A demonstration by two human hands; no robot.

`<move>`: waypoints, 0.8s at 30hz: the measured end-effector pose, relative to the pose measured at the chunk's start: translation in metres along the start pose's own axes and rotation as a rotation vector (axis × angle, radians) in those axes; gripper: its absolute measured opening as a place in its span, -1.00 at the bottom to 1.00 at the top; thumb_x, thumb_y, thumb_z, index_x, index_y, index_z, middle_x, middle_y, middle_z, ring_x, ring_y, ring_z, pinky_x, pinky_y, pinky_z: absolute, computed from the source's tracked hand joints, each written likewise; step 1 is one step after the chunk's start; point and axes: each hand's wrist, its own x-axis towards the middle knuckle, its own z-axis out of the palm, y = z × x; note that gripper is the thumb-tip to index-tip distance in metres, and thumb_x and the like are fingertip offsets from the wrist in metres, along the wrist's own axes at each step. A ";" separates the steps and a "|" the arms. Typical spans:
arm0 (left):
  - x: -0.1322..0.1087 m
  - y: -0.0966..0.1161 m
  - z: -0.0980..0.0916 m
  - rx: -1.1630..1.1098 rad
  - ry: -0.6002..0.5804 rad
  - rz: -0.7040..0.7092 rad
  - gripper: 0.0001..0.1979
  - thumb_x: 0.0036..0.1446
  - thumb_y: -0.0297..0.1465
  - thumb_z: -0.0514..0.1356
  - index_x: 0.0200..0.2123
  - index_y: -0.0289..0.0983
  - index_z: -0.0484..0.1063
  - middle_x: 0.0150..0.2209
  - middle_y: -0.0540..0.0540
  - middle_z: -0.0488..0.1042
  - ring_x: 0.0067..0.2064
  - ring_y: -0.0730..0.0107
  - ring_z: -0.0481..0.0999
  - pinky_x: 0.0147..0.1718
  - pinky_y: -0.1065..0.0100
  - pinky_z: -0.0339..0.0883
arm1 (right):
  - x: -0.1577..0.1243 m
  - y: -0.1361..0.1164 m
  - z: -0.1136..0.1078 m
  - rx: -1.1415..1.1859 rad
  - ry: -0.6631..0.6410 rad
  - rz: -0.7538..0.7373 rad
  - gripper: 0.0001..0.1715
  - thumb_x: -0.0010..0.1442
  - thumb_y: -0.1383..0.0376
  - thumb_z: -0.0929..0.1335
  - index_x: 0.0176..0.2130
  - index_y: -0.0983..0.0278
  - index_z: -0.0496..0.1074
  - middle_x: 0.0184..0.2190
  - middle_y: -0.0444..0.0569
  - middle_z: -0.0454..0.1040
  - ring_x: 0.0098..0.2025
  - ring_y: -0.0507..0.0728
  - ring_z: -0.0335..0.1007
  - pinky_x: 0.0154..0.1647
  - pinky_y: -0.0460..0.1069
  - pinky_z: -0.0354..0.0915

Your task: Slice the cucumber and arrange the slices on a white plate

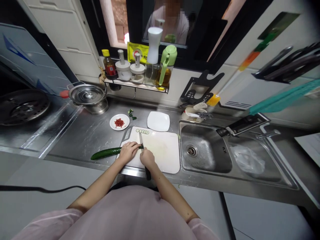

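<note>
A long green cucumber (106,153) lies partly across the white cutting board (162,153), its far end sticking out over the steel counter on the left. My left hand (128,151) is closed over its right part, fingertips near the cut end. In my right hand (147,157) is a knife (140,138), gripped by its dark handle, with the blade against the cucumber's end by my left fingertips. Several thin cucumber slices (142,131) lie in a row along the board's back edge.
Behind the board stand a small plate with chopped red pieces (119,122) and a white square plate (158,121). Green scraps (131,114) lie between them. A steel sink (205,150) is on the right; a lidded steel pot (88,96) stands left. Bottles fill a wall rack (137,83).
</note>
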 end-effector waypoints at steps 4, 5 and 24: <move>-0.003 0.007 -0.003 0.011 0.013 -0.025 -0.71 0.28 -0.30 0.05 -0.01 -0.06 0.49 -0.04 -0.09 0.51 -0.05 0.24 0.43 -0.03 0.16 0.19 | -0.007 0.016 -0.010 -0.029 0.003 -0.006 -0.62 0.29 0.35 0.16 0.05 0.31 0.33 -0.09 0.13 0.53 -0.06 0.18 0.46 -0.17 -0.03 0.26; -0.003 0.008 -0.004 0.007 0.015 -0.029 -0.71 0.27 -0.31 0.06 -0.01 -0.07 0.48 -0.05 -0.09 0.52 -0.05 0.23 0.43 -0.01 0.15 0.18 | -0.011 0.021 -0.013 -0.057 0.017 0.004 -0.62 0.29 0.35 0.16 0.06 0.30 0.33 -0.11 0.13 0.54 -0.07 0.18 0.46 -0.18 -0.02 0.25; -0.004 0.013 -0.009 -0.080 0.131 -0.172 -0.64 0.33 -0.28 -0.05 0.07 -0.14 0.42 -0.01 -0.14 0.53 0.04 0.22 0.44 0.12 0.10 0.09 | -0.043 0.086 -0.031 -0.359 0.331 -0.013 -0.37 0.28 0.37 0.20 0.31 0.27 0.15 -0.10 0.20 0.44 -0.05 0.26 0.24 -0.05 0.09 0.02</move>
